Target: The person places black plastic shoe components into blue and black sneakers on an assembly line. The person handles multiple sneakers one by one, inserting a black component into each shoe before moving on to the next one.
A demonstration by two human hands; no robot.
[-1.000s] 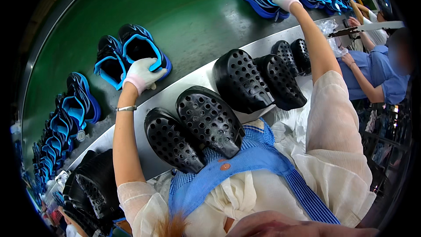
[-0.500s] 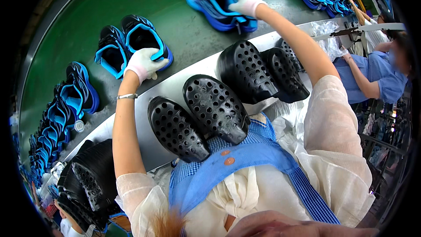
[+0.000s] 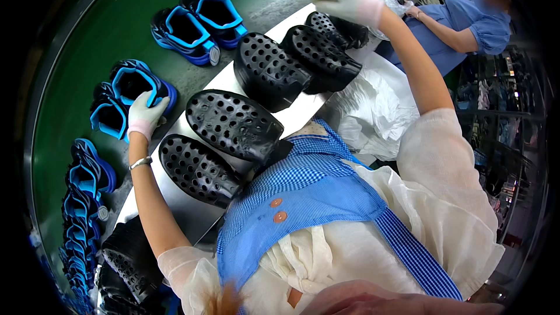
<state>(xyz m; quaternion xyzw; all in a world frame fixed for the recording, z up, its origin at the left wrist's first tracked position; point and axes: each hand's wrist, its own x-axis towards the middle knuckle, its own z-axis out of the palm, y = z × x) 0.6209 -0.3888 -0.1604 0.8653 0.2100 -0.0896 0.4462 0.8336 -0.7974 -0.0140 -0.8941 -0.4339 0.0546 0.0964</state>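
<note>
My left hand (image 3: 146,118), in a white glove, is closed on the heel collar of a black and blue sneaker (image 3: 169,94). Its mate (image 3: 108,118) stands beside it on the left. Gloved in white too, my right hand (image 3: 350,4) hangs slightly blurred above the far black shoe forms (image 3: 324,52), fingers stretched toward the left, with nothing visible in them. Another pair of sneakers (image 3: 201,23) stands between my hands on the green surface. Nearer me, perforated black shoe forms (image 3: 233,125) lie along a metal ledge.
A long row of sneakers (image 3: 81,221) runs down the left of the green belt-like surface (image 3: 81,64). More black forms (image 3: 137,256) are stacked at lower left. White plastic sheeting (image 3: 370,105) lies near my right arm. A co-worker in blue (image 3: 443,29) is at upper right.
My right hand has let go of the far pair of sneakers and moved away to the right. My left hand still grips its sneaker. The whole view has turned.
</note>
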